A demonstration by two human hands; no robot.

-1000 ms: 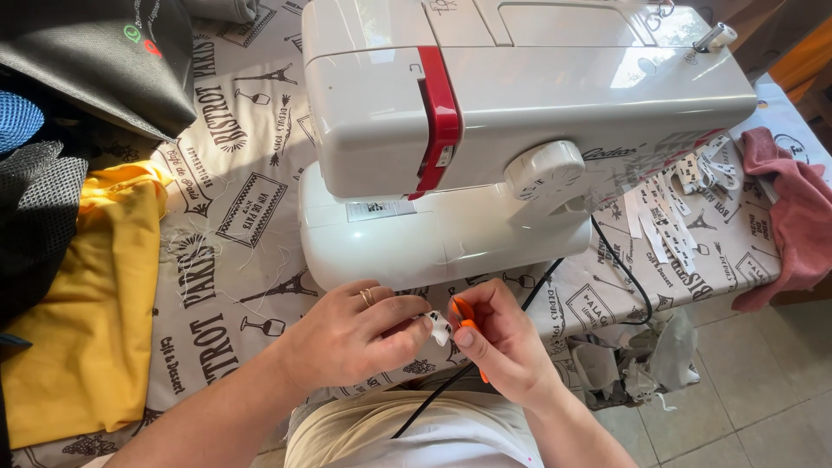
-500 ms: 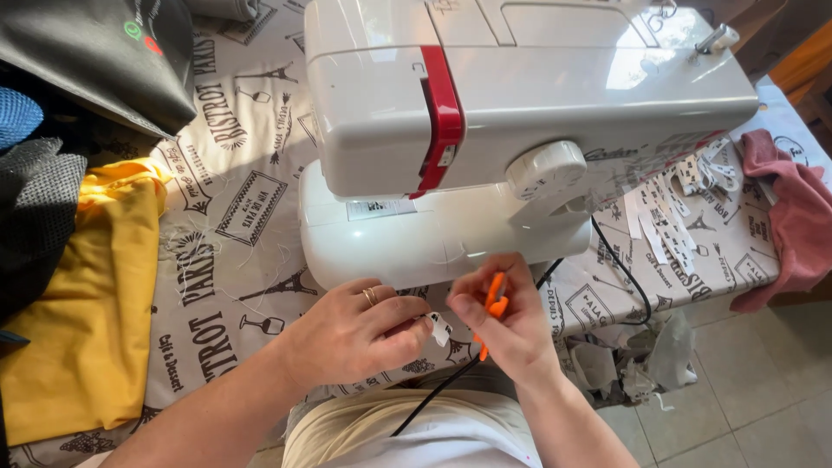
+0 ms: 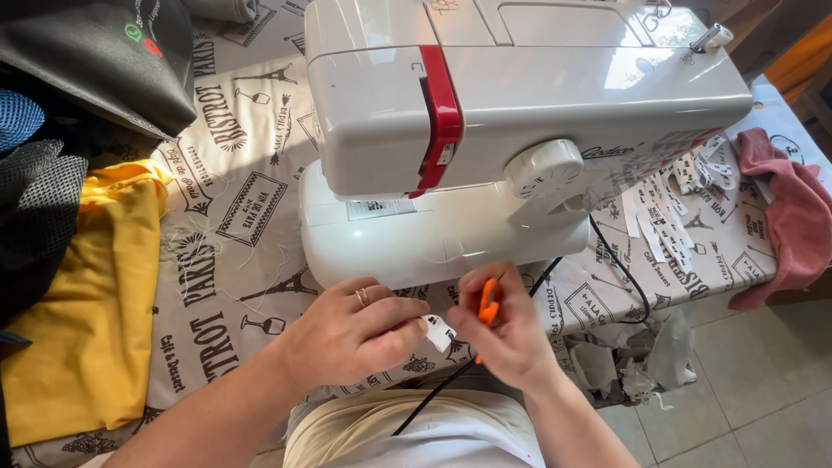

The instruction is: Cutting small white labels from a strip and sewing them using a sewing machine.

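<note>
- Near the worktop's (image 3: 251,260) front edge, the left hand (image 3: 347,334) pinched a small white fabric piece (image 3: 438,329).
- Just beside it, the right hand (image 3: 507,334) was closed around orange snips (image 3: 488,303), touching the piece.
- Behind both hands stood a white sewing machine (image 3: 520,113); yellow cloth (image 3: 82,303) lay at the left edge.

Orange tool (image 3: 488,303): mostly hidden inside right hand (image 3: 511,334). White scrap (image 3: 438,330): part-covered by left hand (image 3: 347,334) fingers; kind indistinct.
</note>
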